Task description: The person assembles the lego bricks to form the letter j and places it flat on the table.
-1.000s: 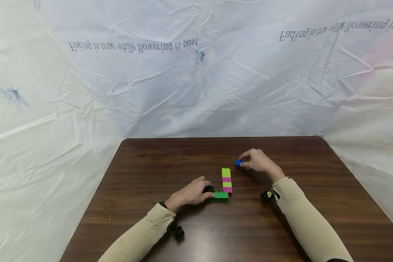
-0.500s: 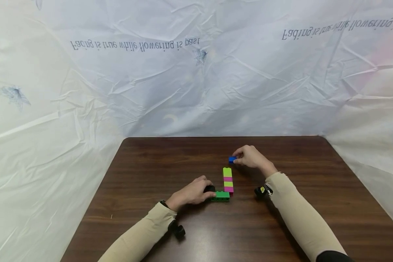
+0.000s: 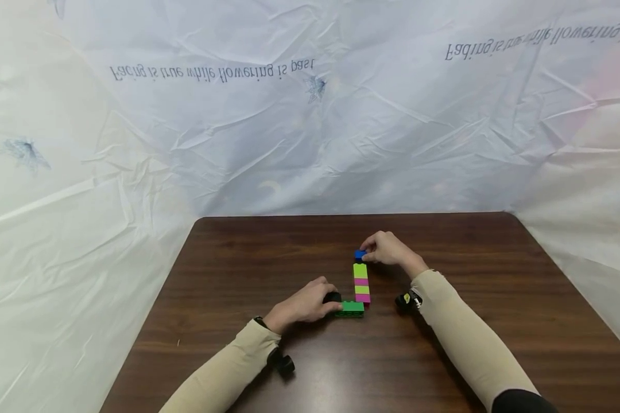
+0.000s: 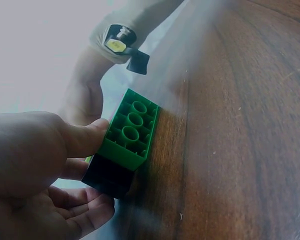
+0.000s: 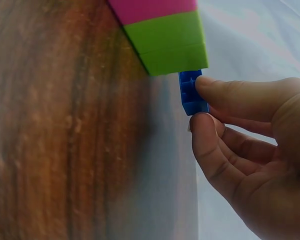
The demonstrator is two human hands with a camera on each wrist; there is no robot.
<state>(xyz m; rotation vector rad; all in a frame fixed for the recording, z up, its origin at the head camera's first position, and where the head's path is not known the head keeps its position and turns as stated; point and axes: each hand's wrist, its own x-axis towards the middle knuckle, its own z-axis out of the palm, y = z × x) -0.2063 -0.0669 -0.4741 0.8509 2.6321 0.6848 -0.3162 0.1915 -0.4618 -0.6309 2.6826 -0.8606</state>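
Note:
My left hand [image 3: 305, 302] grips joined building bricks: a black brick [image 4: 109, 176] with a green brick [image 4: 122, 155], whose hollow underside faces the left wrist camera. A row of lime and magenta bricks [image 3: 361, 273] extends away from the green brick's far side, lying along the table. My right hand [image 3: 390, 248] pinches a small blue brick [image 5: 189, 92] between thumb and fingertips. That blue brick is at the far lime end of the row; whether it touches the lime brick [image 5: 167, 42] I cannot tell. The left fingers partly cover the black brick in the head view.
A dark brown wooden table [image 3: 248, 252] lies under both hands. White printed sheeting [image 3: 268, 143] hangs behind and at the sides. A black camera mount [image 3: 281, 362] sits at the left wrist, and another mount [image 3: 407, 302] at the right one.
My right hand has carried the blue brick leftward, from right of the row to its far end. The left hand has stayed almost still on the black and green bricks.

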